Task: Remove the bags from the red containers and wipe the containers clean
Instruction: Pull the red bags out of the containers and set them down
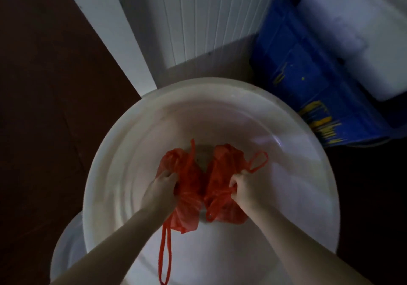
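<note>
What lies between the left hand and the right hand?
Only bunched red plastic bags, gripped by the left hand and the right hand over the white basin; the head view shows this.

Storage corner: blue crate (297, 68), white tub (123, 143).

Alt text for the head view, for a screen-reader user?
Seen from above in dim light, the left hand and right hand each grip bunched red plastic bags over a large white round basin. A blue crate streaked with yellow stands to the right.
</note>
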